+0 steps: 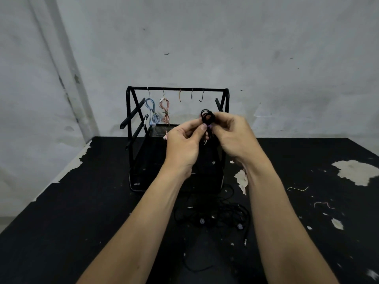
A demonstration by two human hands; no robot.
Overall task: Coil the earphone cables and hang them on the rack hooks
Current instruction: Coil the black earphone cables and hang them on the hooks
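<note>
Both hands up in front of rack (177, 89): left hand (183, 143) and right hand (233, 136) each hold a pinch grip on black coil (207, 115) at its purple tie (208, 126). Cable looks light, limp, springy; loops will likely slip if released. Hold at the tied waist, hang top loop on free hook (202, 97).

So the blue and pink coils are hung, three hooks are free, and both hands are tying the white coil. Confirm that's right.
Not quite: the coil in both hands is black, not white, as the head view shows. The rest stands: the blue coil and pink coil hang on the rack, three hooks are free, and the left hand and right hand hold it at a purple tie.
</note>
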